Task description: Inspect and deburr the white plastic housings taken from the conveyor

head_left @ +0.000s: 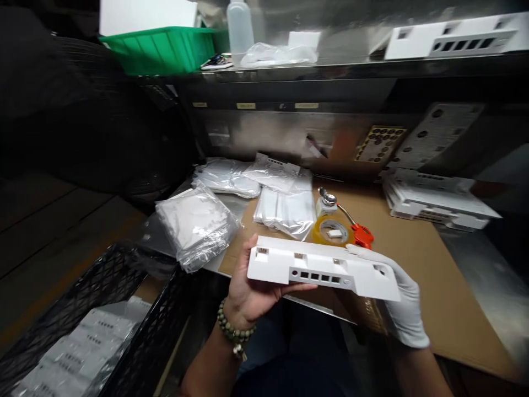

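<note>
A white plastic housing (322, 267) with a row of square port openings and a round hole is held level over the front of the bench. My bare left hand (254, 289), with a beaded bracelet at the wrist, grips its left end, fingers running beneath. On the right end, my white-gloved right hand (399, 298) is closed around it, thumb along the top edge. Just behind the housing lie a roll of yellow tape (319, 230) and a red-handled tool (362, 236). A small bottle with a metal lid (327, 202) stands beside the tape.
Bagged white parts (194, 220) and clear plastic bags (285, 207) lie behind on the left. Similar housings (438, 198) are stacked at right. A black crate (152, 325) holds bagged parts at lower left. The shelf above carries a green bin (165, 51) and a bottle (240, 30).
</note>
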Available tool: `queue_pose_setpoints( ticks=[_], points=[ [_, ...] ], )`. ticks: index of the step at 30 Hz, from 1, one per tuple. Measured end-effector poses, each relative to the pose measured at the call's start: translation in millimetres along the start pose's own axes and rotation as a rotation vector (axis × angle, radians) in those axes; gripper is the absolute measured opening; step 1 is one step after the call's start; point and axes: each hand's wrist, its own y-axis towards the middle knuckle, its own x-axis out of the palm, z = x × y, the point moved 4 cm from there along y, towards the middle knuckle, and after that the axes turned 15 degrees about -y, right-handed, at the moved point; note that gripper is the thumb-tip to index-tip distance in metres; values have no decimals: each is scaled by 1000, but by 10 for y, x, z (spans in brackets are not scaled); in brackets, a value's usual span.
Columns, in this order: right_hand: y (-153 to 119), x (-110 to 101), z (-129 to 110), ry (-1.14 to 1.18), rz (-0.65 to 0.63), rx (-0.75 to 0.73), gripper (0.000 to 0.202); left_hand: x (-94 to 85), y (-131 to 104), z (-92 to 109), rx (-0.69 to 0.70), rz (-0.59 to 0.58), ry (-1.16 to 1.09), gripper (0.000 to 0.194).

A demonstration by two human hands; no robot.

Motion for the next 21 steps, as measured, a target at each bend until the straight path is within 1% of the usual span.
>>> queue_pose_setpoints(
  ticks=[2, 4, 6, 7, 9, 11, 14, 16, 21],
  points=[
    [50, -2, 5, -16, -2, -51, 27, 0, 3, -46, -2, -4, 21, 55],
    [97, -35, -1, -92, 29, -59, 36, -49, 15, -58, 27, -6, 52, 58],
    [123, -103, -2, -189, 68, 20, 44, -131, 31, -44, 90, -6, 90, 62],
    [120, -142, -1, -199, 70, 78, 45, -175, 39, -35, 124, -6, 111, 59],
    [77, -202, -6, -150, 15, 181, 50, -248, 54, -27, 169, -9, 148, 49],
    [-5, -245, -27, -95, -47, 226, 51, -285, 66, -31, 194, -19, 177, 45],
    [-147, -309, -70, -151, -37, 218, 44, -289, 73, -40, 223, -41, 201, 51],
    [-224, -318, -96, -148, -21, 203, 42, -293, 65, -31, 252, -56, 208, 53],
    [-319, -215, -128, -119, -102, 183, 46, -401, -9, 56, 345, -85, 192, 52]
  ],
)
